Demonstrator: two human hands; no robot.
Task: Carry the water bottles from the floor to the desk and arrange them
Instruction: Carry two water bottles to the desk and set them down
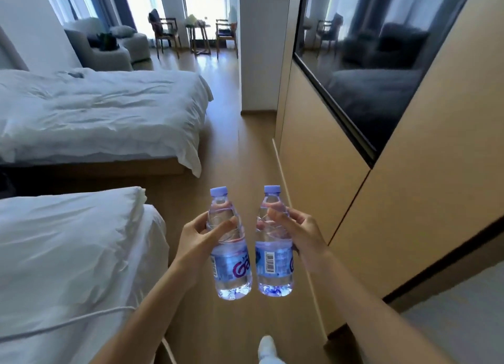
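Note:
I hold two clear plastic water bottles with pale blue caps and blue labels, upright in front of me above the wooden floor. My left hand (200, 234) grips the left bottle (231, 265) round its upper body. My right hand (296, 227) grips the right bottle (274, 265) at the same height, barcode facing me. The bottles are side by side, a small gap between them. A small table (200, 36) with two chairs stands far ahead by the window; no desk is plainly visible.
Two beds with white bedding lie on the left, the near bed (73, 254) and the far bed (103, 110). A beige wall unit (354, 213) with a dark TV screen (381, 64) runs along the right. A wooden aisle (231, 151) leads ahead. My white shoe (267, 347) shows below.

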